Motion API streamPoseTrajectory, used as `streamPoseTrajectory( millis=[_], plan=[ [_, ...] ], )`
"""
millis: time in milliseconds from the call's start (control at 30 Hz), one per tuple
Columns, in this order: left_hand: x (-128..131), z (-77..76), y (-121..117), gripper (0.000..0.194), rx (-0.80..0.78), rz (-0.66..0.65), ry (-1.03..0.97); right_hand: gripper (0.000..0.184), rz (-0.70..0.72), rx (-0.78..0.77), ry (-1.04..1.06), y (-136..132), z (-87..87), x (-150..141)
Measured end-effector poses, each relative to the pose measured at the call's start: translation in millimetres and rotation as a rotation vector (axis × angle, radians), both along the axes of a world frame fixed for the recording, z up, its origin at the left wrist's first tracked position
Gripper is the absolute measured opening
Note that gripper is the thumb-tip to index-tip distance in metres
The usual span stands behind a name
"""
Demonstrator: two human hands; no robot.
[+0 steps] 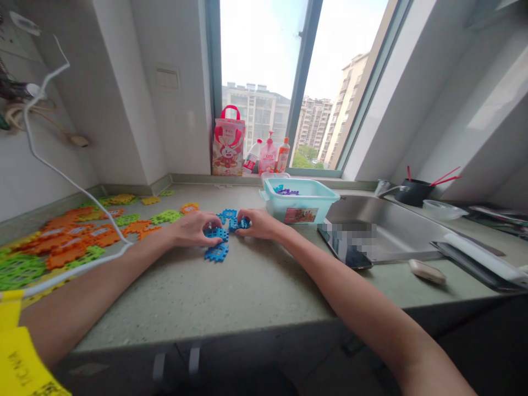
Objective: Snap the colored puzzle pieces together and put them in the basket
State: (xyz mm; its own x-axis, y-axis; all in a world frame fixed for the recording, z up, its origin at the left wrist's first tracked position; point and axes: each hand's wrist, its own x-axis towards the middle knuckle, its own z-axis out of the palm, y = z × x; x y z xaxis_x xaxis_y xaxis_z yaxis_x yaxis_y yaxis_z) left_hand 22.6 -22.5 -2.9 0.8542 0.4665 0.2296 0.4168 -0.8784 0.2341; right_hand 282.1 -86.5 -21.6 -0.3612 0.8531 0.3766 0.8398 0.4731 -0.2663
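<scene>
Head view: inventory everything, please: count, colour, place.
Interlocking tiles: several, blue, centre
Other tiles: many, orange, green, yellow, left
Sink: one, silver, right
Faucet: one, silver, right
Tub: one, turquoise, beside sink
Window: one, grey-framed, back
Bag: one, pink, windowsill
Bottles: three, mixed colours, windowsill
Tablet-like device: one, black, sink's edge
Cable: one, white, left
Tag: one, yellow, left
Pot: one, black, right
Bowl: one, clear, right
Left hand: one, bare, on tiles
Right hand: one, bare, on tiles

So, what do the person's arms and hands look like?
The left arm and right arm are bare, with no sleeves showing. The left hand and right hand wear no gloves, and no watch shows. By the left arm are a white cable and a yellow tag with dark printing.
</scene>
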Motion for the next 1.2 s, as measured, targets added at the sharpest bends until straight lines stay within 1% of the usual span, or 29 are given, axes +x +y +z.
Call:
streamPoseTrajectory(
  millis=[167,233,267,367,433,467,533,567,633,700,733,767,833,900,1067,1133,1200],
  plan=[
    [1.4,0.6,-2.3,0.042,-0.021,0.015,-0.005,0.03,0.019,0.011,-0.019,0.3,-3.1,0.3],
    [-0.1,-0.3,-0.2,0.044,-0.028,0.0,-0.005,0.036,0.005,0.003,-0.06,-3.6,2.6,-0.9],
    [-1.3,-1.0,1.4,0.045,-0.031,-0.012,-0.007,0.04,-0.001,0.007,-0.089,-8.0,8.1,-1.6],
    [-5.1,-3.2,7.7,0.048,-0.031,-0.035,-0.012,0.047,-0.022,0.066,-0.129,-35.1,32.2,-2.6],
    [-7.1,-4.1,11.4,0.049,-0.023,-0.023,-0.012,0.042,-0.066,0.117,-0.087,-66.6,46.6,1.8],
    [-7.9,-4.1,12.7,0.05,-0.018,-0.014,-0.012,0.037,-0.103,0.138,-0.055,-85.8,50.5,7.0],
    [-8.7,-3.6,13.8,0.05,-0.014,0.003,-0.015,0.033,-0.229,0.195,-0.043,-127.3,48.6,25.6],
    [-8.7,-3.2,13.7,0.049,-0.013,0.005,-0.016,0.032,-0.325,0.242,-0.07,-147.7,43.0,38.8],
    [-8.2,-2.5,13.0,0.047,-0.012,0.003,-0.017,0.037,-0.561,0.287,-0.156,-183.6,25.9,69.9],
    [-7.2,-2.5,12.6,0.046,-0.008,0.0,-0.018,0.048,-0.797,0.289,-0.215,-209.3,7.6,99.8],
    [-6.7,-2.8,12.8,0.047,-0.004,0.001,-0.018,0.048,-0.874,0.264,-0.238,-218.0,0.6,111.4],
    [-6.3,-3.3,13.3,0.047,0.0,0.002,-0.018,0.046,-0.914,0.219,-0.26,-224.0,-4.4,119.8],
    [-5.8,-4.3,15.0,0.049,0.005,0.004,-0.015,0.045,-0.958,0.14,-0.276,-229.1,-7.5,126.8],
    [-5.7,-5.0,16.8,0.05,0.003,0.008,-0.012,0.049,-1.001,0.082,-0.263,-226.8,-3.9,124.2],
    [-6.3,-6.1,19.1,0.051,-0.008,0.021,-0.03,0.071,-1.151,-0.083,-0.235,-206.4,6.8,111.0],
    [-6.3,-6.7,19.3,0.05,-0.018,0.024,-0.039,0.074,-1.179,-0.119,-0.239,-199.5,6.9,109.6],
    [-6.2,-7.1,19.7,0.05,-0.023,0.023,-0.032,0.076,-1.201,-0.122,-0.242,-195.6,6.5,109.5]
  ],
)
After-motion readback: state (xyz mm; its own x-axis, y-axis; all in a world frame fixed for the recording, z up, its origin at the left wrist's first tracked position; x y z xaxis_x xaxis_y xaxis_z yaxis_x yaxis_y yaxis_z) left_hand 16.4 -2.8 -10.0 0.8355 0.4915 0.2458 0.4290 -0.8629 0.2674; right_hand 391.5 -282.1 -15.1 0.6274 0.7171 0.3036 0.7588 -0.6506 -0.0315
